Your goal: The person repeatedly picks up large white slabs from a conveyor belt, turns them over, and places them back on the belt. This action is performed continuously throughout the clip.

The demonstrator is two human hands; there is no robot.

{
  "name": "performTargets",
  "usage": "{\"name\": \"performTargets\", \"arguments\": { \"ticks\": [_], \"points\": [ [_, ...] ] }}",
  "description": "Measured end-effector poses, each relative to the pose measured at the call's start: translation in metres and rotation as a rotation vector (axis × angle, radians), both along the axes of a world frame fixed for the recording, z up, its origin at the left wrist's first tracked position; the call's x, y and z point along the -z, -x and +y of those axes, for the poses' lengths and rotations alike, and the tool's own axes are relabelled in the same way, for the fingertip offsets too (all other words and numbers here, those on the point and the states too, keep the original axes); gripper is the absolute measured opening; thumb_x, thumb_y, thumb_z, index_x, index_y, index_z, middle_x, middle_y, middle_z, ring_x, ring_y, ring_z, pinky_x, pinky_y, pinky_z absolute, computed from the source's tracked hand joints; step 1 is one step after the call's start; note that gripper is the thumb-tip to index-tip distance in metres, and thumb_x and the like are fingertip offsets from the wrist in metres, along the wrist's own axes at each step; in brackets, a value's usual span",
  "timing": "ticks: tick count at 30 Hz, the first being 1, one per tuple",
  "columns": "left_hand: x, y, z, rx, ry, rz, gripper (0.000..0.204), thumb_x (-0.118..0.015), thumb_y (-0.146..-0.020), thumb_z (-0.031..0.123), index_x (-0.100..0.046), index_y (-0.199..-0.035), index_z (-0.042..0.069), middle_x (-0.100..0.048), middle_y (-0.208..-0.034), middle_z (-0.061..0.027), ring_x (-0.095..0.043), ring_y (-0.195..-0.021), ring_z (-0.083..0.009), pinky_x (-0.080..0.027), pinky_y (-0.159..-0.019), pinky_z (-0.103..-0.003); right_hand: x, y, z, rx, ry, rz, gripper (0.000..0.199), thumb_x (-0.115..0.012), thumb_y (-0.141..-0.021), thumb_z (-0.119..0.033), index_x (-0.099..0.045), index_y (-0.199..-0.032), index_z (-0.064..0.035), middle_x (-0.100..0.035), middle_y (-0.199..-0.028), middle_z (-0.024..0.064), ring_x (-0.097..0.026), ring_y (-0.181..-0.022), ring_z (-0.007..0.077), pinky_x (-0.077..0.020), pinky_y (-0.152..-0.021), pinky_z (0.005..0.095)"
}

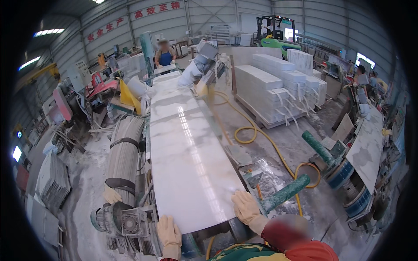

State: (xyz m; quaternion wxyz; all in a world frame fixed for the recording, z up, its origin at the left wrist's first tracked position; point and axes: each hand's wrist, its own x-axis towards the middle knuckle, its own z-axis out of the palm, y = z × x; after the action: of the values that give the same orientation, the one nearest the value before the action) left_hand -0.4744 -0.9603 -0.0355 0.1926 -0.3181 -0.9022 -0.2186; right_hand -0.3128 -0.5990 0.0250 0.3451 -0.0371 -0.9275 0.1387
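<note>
Floor (pixel 87 191) below; white slab (pixel 187 161) between left fingers (pixel 165 225), right fingers (pixel 240 200) (gloved).

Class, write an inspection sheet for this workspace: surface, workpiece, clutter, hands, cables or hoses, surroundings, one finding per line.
Surface: grey concrete-looking floor, whitish residue, shiny patches on the right.
Workpiece: long, glossy white stone slab with grey veining, lying flat.
Clutter: black-strapped bundle of thin grey sheets left of the slab; loose cream glove near its closer end.
Hands: left cream-gloved hand at the slab's near left corner, right cream-gloved hand at the near right; fingers extended on both.
Hoses: yellow flexible hose, looped across the floor right of the slab.
Surroundings: stacked white rectangular stone blocks, green forklift, person in blue apron.
</note>
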Motion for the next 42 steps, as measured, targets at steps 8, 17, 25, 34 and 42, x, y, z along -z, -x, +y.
{"name": "performTargets", "arguments": {
  "ticks": [8, 17, 25, 34, 42],
  "points": [
    [0.033, 0.011, -0.014, 0.034, 0.057, 0.07, 0.056, -0.066, -0.099, 0.023, -0.061, -0.151, 0.004, -0.057, -0.155, -0.0319, -0.052, -0.143, -0.0538, -0.039, -0.119, -0.066, 0.004, -0.005, 0.007, -0.023, -0.013, -0.086, 0.031, -0.066, -0.092, -0.019, -0.063, -0.12, -0.0055, -0.064, -0.122, 0.0176, -0.062, -0.116, 0.0378, -0.0487, -0.101, 0.0488],
    [0.03, 0.046, -0.011, 0.123, 0.263, -0.039, 0.07, -0.068, -0.096, 0.033, -0.051, -0.158, 0.006, -0.049, -0.157, -0.0371, -0.046, -0.142, -0.0556, -0.036, -0.117, -0.065, 0.052, 0.032, 0.026, 0.003, 0.003, -0.112, 0.053, -0.069, -0.094, -0.041, -0.061, -0.136, -0.0096, -0.061, -0.136, 0.0165, -0.055, -0.134, 0.0356, -0.0384, -0.118, 0.0497],
    [0.01, 0.051, 0.022, 0.038, 0.369, -0.081, 0.069, -0.069, -0.096, 0.034, -0.053, -0.158, 0.009, -0.047, -0.16, -0.0336, -0.043, -0.146, -0.0531, -0.033, -0.121, -0.063, 0.055, 0.035, 0.034, -0.006, 0.04, -0.188, 0.053, -0.066, -0.099, -0.043, -0.059, -0.14, -0.0097, -0.057, -0.147, 0.0179, -0.05, -0.145, 0.0361, -0.0335, -0.123, 0.0513],
    [0.007, 0.066, 0.024, 0.039, 0.348, -0.154, 0.073, -0.07, -0.096, 0.039, -0.051, -0.162, 0.015, -0.044, -0.166, -0.0311, -0.038, -0.153, -0.052, -0.026, -0.125, -0.065, 0.058, 0.051, 0.041, -0.019, 0.051, -0.208, 0.057, -0.066, -0.098, -0.044, -0.059, -0.143, -0.0091, -0.055, -0.154, 0.0186, -0.048, -0.148, 0.0376, -0.0321, -0.125, 0.0529],
    [0.0, 0.067, 0.027, 0.058, 0.328, -0.121, 0.068, -0.068, -0.097, 0.039, -0.054, -0.159, 0.013, -0.047, -0.164, -0.0286, -0.038, -0.152, -0.0511, -0.025, -0.125, -0.067, 0.035, 0.077, 0.05, -0.062, 0.092, -0.307, 0.061, -0.066, -0.096, -0.045, -0.06, -0.145, -0.0099, -0.058, -0.153, 0.0147, -0.049, -0.147, 0.0356, -0.0344, -0.125, 0.0513]
  ]
}}
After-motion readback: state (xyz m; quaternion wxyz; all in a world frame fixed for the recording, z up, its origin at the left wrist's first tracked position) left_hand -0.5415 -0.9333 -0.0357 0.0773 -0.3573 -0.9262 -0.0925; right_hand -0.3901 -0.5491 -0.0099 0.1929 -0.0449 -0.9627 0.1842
